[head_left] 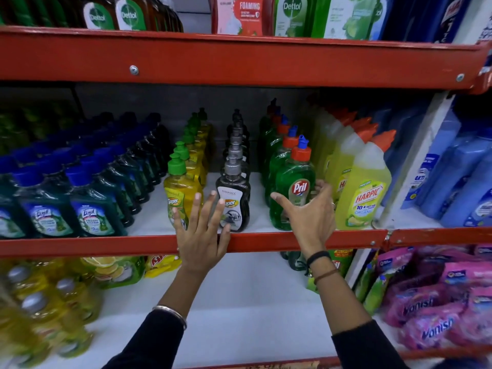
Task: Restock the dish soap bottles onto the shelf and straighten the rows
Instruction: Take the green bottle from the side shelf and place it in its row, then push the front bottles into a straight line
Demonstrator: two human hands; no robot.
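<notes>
On the middle shelf (149, 245) stand rows of dish soap. A yellow Super bottle with a green cap (179, 190) leads one row, a black Super bottle (234, 201) leads the row beside it, and a green Pril bottle (295, 187) leads a third. My left hand (202, 235) is spread flat, fingers apart, in front of the yellow and black front bottles, over the shelf's red lip. My right hand (310, 213) is open and cupped around the lower right side of the Pril bottle, thumb out to the left; I cannot tell whether it touches the bottle.
Dark green Lizol bottles (90, 206) fill the shelf's left side. Yellow Harpic bottles (364, 187) stand right of the Pril row, blue bottles (463, 182) beyond them. Dettol products sit above. Below are yellow bottles (45, 310) and pink Vanish pouches (431, 304).
</notes>
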